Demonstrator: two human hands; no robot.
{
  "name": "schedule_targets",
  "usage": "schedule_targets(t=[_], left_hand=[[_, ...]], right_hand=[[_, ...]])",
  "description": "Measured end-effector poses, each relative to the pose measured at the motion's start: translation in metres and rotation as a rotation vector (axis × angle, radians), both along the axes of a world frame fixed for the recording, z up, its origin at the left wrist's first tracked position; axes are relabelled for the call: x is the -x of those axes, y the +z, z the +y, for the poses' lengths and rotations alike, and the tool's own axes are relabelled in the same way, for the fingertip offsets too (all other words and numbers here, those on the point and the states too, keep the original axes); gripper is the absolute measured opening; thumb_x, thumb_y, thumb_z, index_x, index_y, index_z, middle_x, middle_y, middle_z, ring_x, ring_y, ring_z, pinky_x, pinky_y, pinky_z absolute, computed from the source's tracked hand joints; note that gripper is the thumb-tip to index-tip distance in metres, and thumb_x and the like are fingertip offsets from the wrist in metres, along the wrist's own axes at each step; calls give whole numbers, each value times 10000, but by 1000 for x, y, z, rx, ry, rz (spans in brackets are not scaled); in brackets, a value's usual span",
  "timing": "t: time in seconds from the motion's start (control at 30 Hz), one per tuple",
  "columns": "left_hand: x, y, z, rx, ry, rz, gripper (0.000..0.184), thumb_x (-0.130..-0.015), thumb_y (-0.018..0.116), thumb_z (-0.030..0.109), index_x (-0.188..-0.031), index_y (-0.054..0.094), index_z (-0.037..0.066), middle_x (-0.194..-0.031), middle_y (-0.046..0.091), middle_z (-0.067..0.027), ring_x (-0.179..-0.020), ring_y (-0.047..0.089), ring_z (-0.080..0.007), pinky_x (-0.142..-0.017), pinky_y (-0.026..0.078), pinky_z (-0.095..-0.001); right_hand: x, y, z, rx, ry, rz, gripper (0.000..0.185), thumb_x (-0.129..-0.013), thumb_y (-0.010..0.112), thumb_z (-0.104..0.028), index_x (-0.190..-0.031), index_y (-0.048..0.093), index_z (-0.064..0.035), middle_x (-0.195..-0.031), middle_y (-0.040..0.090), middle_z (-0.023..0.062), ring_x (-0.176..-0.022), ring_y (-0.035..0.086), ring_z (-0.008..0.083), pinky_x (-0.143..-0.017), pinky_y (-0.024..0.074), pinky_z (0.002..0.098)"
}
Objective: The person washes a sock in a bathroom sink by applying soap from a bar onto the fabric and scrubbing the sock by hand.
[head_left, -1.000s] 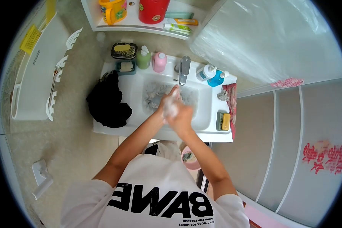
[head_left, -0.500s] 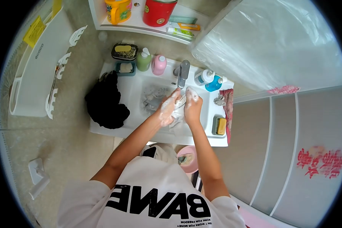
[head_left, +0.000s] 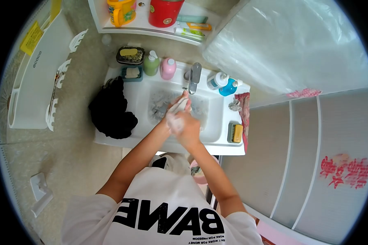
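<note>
My left hand [head_left: 183, 98] is over the white sink [head_left: 139, 130], with a wet, wrung-looking white cloth [head_left: 178, 107] in its grip. Across the same cloth lies my right hand [head_left: 187, 127], closed and partly smeared by motion, with suds on it. The two hands overlap, so much of the cloth is hidden, and I cannot tell what kind of garment it is. Grey-white fabric [head_left: 158, 110] sits in cloudy, sudsy water beneath. The tap [head_left: 195, 77] stands just beyond the hands.
Black clothing [head_left: 112, 110] is heaped on the sink's left side. Along the back stand a green pump bottle [head_left: 151, 65], a pink bottle [head_left: 168, 69], a white bottle [head_left: 217, 81] and a blue bottle [head_left: 228, 88]. A yellow soap bar [head_left: 237, 133] rests at right; a pink basin [head_left: 198, 173] is below.
My right hand has swung left and down over my left hand, and the hands now overlap around the cloth. They have moved a little away from the tap. The view has shifted slightly.
</note>
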State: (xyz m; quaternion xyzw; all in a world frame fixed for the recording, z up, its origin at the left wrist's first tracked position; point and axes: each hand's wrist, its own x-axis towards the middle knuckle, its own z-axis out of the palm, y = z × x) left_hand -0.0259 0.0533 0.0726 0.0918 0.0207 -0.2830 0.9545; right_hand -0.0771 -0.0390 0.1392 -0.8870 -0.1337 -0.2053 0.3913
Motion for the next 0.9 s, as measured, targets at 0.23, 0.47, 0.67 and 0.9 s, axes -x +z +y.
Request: schedule_targets(t=[0.23,0.47,0.67,0.9], left_hand=[[18,30,-11,-129,17,182,257,-943,549,366,-896,571,114,-759,547,14,-654,548,-81,-542,446,-258],[9,29,-19,-378,76,188,225,-925,588,340,-922,563,116,-765,508,27,-666,519,-84,-565,438,-277],[24,64,-17,-395,58,219,255,-938,556,384,-924,534,130,-797,504,29,-714,512,-93,-639,444,-277],[4,11,9,-211,-43,24,304,-942,534,424,-824,519,144,-752,516,29,-662,517,-95,-624,463,-277]], right_hand=[[-33,15,-6,-119,-229,218,112,-751,634,-126,-785,627,-20,-697,614,221,-620,607,394,-567,470,441],[-12,13,6,-104,-195,115,143,-765,615,-153,-749,624,-11,-663,591,237,-621,603,408,-581,460,468],[-39,-10,-32,-298,-255,330,181,-895,550,-140,-834,604,21,-615,523,54,-544,474,141,-502,397,332],[-6,4,-9,-192,-32,120,146,-861,574,-136,-785,576,-12,-641,557,92,-527,526,198,-501,412,348]])
